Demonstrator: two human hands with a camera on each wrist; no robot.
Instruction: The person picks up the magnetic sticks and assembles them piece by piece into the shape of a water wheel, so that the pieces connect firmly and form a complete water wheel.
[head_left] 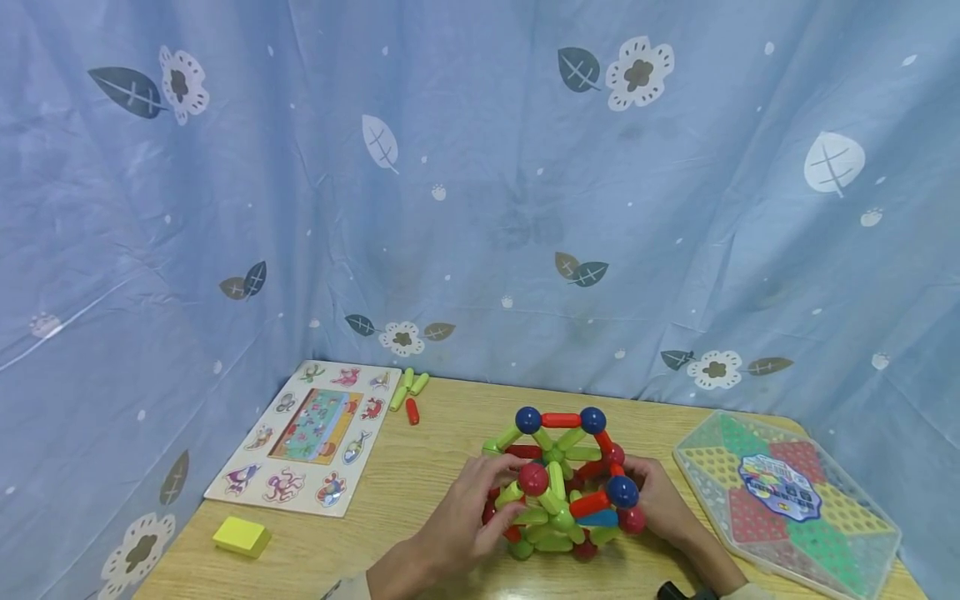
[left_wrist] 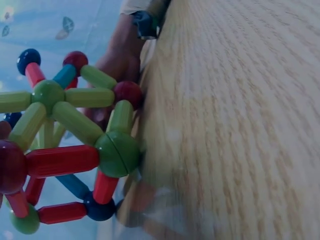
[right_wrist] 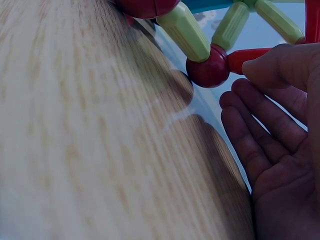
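Observation:
A structure of magnetic sticks and balls [head_left: 555,500], in green, red and blue, rests on the wooden table between the two hands. At its left side the left hand [head_left: 461,512] grips it, thumb in front and fingers behind; the left wrist view shows only a fingertip at the frame's left edge, beside a dark red ball [left_wrist: 10,167]. On the other side, the right hand [head_left: 656,500] holds the structure, partly hidden behind it. In the right wrist view its thumb lies against a red stick [right_wrist: 245,59] next to a dark red ball [right_wrist: 207,67].
Loose green sticks [head_left: 399,398] and a red stick [head_left: 412,411] lie at the back left, next to a sea-animal puzzle board [head_left: 360,492]. A yellow block [head_left: 242,537] is at the front left. On the right lies a hexagonal checkers board [head_left: 750,508]. A blue curtain [head_left: 487,208] hangs behind.

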